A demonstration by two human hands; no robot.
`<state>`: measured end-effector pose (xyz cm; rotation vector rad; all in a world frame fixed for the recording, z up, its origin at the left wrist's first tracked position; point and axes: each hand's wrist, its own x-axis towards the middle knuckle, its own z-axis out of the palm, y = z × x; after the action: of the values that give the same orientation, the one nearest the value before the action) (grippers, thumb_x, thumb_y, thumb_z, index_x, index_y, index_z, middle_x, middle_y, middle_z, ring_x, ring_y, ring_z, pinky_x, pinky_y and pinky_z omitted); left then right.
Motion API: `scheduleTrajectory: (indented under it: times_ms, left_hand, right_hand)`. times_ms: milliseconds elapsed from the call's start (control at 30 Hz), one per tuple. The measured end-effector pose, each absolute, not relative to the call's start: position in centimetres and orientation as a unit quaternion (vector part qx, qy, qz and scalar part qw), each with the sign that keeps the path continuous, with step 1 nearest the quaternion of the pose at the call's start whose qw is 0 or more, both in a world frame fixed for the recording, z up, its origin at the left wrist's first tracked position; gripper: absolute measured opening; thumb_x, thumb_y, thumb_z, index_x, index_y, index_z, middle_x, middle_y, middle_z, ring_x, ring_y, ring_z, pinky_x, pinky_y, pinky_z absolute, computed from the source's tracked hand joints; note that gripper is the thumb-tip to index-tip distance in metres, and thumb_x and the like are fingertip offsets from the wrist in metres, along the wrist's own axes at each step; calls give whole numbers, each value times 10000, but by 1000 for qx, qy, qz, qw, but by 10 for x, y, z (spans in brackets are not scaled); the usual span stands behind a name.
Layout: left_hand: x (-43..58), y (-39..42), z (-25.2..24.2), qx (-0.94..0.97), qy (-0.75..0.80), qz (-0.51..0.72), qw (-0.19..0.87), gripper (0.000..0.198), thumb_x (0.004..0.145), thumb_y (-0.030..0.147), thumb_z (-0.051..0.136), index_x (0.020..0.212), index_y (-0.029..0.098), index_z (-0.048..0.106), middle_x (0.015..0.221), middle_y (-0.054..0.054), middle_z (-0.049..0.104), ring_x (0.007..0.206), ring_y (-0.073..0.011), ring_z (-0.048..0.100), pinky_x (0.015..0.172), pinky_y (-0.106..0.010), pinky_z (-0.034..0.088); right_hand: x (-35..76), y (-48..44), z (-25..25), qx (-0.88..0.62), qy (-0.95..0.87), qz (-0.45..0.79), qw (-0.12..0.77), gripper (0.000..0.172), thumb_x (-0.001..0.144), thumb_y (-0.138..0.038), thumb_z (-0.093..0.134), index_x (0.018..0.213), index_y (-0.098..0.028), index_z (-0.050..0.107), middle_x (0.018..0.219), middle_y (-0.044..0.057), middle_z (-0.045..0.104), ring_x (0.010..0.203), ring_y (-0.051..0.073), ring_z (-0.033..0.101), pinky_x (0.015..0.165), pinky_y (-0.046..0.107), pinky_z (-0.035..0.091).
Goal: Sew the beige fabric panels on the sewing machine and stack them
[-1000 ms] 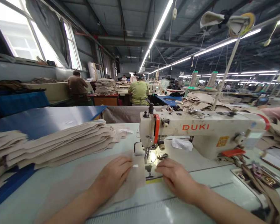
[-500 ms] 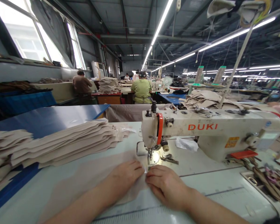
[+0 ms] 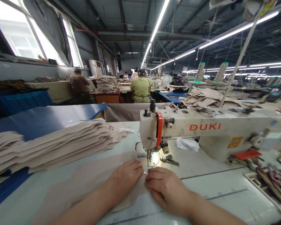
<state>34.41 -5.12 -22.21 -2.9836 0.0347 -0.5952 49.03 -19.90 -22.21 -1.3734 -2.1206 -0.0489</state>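
A beige fabric piece (image 3: 89, 178) lies flat on the pale sewing table (image 3: 224, 193), reaching up to the needle of a white DUKI sewing machine (image 3: 201, 131). My left hand (image 3: 125, 176) rests palm down on the fabric with its fingers curled, just in front of the presser foot (image 3: 151, 156). My right hand (image 3: 165, 189) presses the fabric's right edge, fingertips bent and touching the left hand's fingertips. A small white label (image 3: 145, 168) shows between the two hands.
A long stack of beige cut pieces (image 3: 58, 145) lies on the left over a blue board (image 3: 44, 117). Small scissors (image 3: 170, 160) lie right of the needle. Straps and buckles (image 3: 271, 181) sit at the right. Other people work at tables further back.
My right hand moved left from beside the needle plate until it met the left hand at the fabric's edge. Both hands then edged slightly toward the needle.
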Motion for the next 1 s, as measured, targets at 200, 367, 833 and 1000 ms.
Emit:
scheduleTrajectory:
  times_ms: [200, 367, 833, 1000]
  left_hand:
    - [343, -50, -225, -976, 15, -212, 36, 193, 875, 8, 514, 830, 167, 614, 849, -27, 654, 803, -191, 617, 752, -307, 526]
    - [343, -50, -229, -980, 9, -197, 34, 171, 849, 0, 550, 838, 159, 614, 856, -35, 656, 799, -206, 624, 747, -337, 546]
    - [344, -53, -227, -985, -1, -167, 50, 191, 870, 1, 516, 863, 159, 623, 893, -47, 663, 843, -202, 631, 790, -338, 545]
    - [341, -57, -225, -984, -16, -165, 61, 224, 863, -4, 482, 890, 154, 639, 915, -63, 673, 858, -205, 632, 809, -342, 542]
  right_hand:
    - [490, -201, -223, -523, -798, -10, 298, 159, 875, -116, 489, 900, -155, 641, 932, 72, 694, 904, 193, 595, 895, 283, 476]
    - [491, -201, -223, -527, -796, -10, 297, 154, 873, -114, 493, 903, -159, 638, 948, 70, 694, 915, 191, 591, 904, 280, 470]
    - [492, -199, -224, -550, -776, 9, 307, 168, 895, -117, 493, 918, -165, 652, 924, 63, 684, 892, 185, 590, 860, 279, 466]
    - [495, -193, -222, -621, -729, -11, 288, 162, 902, -123, 512, 962, -178, 652, 910, 55, 664, 880, 199, 566, 816, 307, 458]
